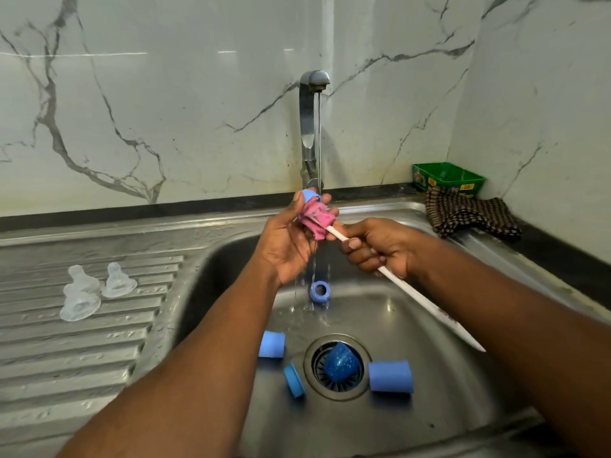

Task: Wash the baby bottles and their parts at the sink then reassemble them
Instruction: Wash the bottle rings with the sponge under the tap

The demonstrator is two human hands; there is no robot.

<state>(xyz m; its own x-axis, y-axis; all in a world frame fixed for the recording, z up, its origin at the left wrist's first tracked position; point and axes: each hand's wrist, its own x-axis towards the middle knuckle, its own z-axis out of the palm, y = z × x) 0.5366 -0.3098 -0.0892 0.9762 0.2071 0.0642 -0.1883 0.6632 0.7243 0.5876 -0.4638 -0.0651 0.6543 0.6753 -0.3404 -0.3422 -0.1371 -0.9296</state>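
Observation:
Under the running tap, my left hand holds a small blue bottle part at its fingertips. The pink sponge head of a bottle brush is pushed against that part. My right hand grips the brush's white handle. In the steel sink lie more blue parts: a ring under the stream, a cap, a ring on its edge, a cup-shaped cap on the drain and a wider cap. Three clear silicone teats stand on the drainboard at left.
A ribbed steel drainboard fills the left side. At the back right corner sit a green box and a brown checked cloth. Marble-patterned walls close off the back and right.

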